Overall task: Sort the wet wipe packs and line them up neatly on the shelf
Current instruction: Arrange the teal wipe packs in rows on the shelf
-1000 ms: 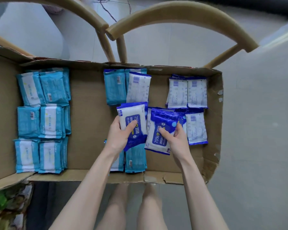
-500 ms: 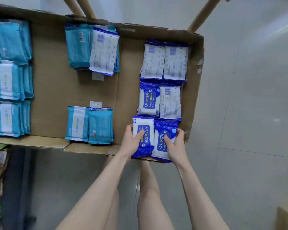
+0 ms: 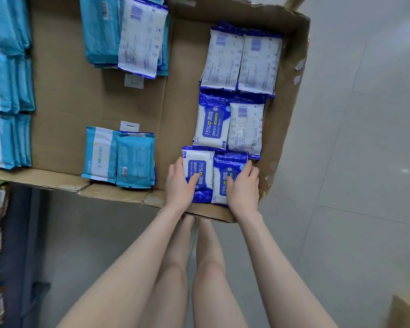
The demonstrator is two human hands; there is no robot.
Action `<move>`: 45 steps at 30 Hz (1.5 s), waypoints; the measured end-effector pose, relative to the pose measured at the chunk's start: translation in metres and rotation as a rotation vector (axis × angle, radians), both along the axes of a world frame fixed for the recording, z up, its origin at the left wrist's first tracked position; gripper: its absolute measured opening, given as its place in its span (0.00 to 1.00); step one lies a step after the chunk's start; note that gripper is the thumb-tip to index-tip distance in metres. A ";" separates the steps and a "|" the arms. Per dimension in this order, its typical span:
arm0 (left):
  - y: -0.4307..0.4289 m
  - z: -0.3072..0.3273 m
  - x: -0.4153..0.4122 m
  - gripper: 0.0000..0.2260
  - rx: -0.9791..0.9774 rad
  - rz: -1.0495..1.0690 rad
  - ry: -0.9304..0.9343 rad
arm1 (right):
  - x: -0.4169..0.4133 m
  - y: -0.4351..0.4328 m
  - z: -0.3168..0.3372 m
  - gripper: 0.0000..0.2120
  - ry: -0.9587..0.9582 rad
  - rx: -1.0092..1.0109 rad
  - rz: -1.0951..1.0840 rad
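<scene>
I'm watching two blue packs, the left pack (image 3: pixel 197 172) and the right pack (image 3: pixel 227 176), lying side by side in the near right corner of the box (image 3: pixel 285 129). A second ago they were being carried over the box's middle, above the teal packs (image 3: pixel 118 157).

The left hand (image 3: pixel 179 183) is gripping its pack, thumb across the face and fingers down the outer edge. The right hand (image 3: pixel 243 188) is curling its fingers over the other pack's outer edge.

The two are forming a third row, touching the blue pair (image 3: pixel 211 124) deeper in the box, with a further pair (image 3: pixel 242 62) towards the box's far wall. I'm judging the blue column nearly squared. The white-backed pack (image 3: pixel 141 41) lying on teal ones at the box's far middle is looking like the next stray.
</scene>
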State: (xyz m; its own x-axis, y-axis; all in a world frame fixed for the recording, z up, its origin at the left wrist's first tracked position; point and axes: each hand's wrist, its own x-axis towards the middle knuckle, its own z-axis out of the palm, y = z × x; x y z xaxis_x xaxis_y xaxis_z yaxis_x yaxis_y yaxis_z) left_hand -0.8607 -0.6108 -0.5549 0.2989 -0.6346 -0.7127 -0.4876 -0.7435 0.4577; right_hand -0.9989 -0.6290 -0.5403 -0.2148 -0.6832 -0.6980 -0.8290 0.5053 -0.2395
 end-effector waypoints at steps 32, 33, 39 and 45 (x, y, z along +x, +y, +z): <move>-0.001 0.038 0.263 0.15 -0.030 -0.210 -0.037 | 0.234 0.002 0.035 0.14 -0.189 -0.105 -0.010; -0.004 0.032 0.264 0.16 -0.015 -0.207 -0.019 | 0.238 0.002 0.032 0.16 -0.159 -0.125 -0.038; -0.018 0.009 0.255 0.24 0.067 -0.113 0.009 | 0.252 0.000 0.013 0.34 -0.041 -0.113 -0.253; -0.028 -0.004 0.251 0.21 0.106 0.019 -0.016 | 0.247 -0.010 -0.004 0.33 -0.082 -0.045 -0.507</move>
